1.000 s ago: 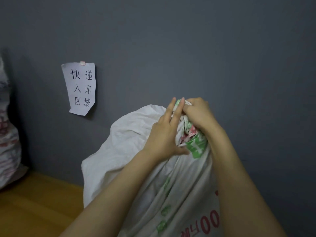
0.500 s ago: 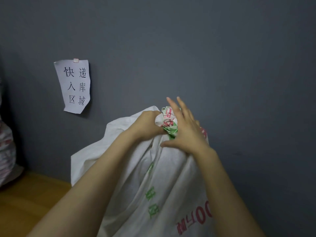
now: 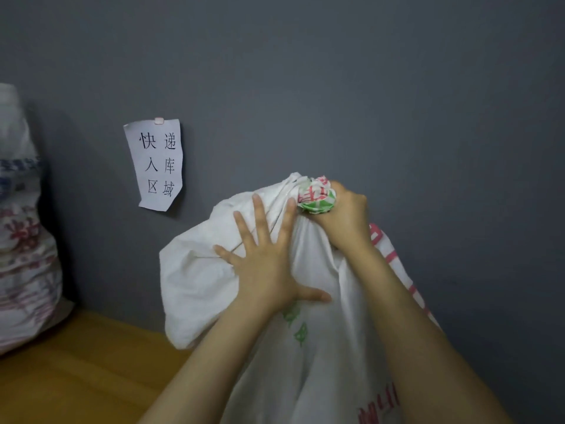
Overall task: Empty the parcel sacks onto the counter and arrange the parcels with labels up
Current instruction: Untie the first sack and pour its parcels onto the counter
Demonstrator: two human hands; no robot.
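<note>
Left hand (image 3: 266, 267) bare, right hand (image 3: 347, 215) bare, both forearms bare down to the lower frame edge, fingers slim, nail detail too blurred to tell

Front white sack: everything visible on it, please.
The white sack looks like woven plastic, creased and bulging, with green and red print. It rises upright above the wooden counter, before the grey wall; its base is out of frame. Its neck is twisted into a closed bunch. The right hand grips that bunch; the left hand presses flat, fingers spread, on its upper front.
</note>
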